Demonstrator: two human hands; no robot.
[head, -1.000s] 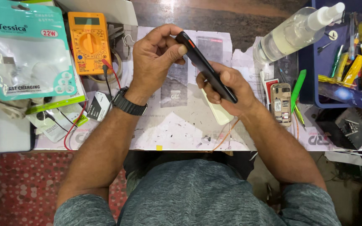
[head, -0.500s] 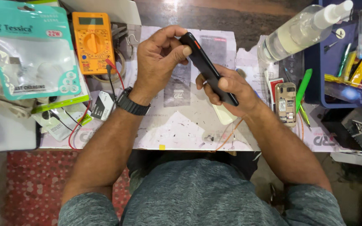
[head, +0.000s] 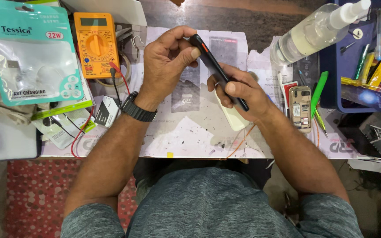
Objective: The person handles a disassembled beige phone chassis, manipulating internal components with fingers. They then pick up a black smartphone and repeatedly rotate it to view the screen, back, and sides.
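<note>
I hold a slim black phone edge-on above the work mat, tilted from upper left to lower right. My left hand, a black watch on its wrist, pinches the phone's upper end with thumb and fingers. My right hand grips the lower end, thumb across the edge. A pale cream case or back cover lies on the mat under my right hand, partly hidden.
An orange multimeter with red and black leads lies at the back left beside a teal charger package. A clear spray bottle, a small opened handset, a green tool and a blue tray of tools sit at the right.
Both hands and the phone stay in nearly the same place; the left fingers have shifted slightly along the phone's upper end.
</note>
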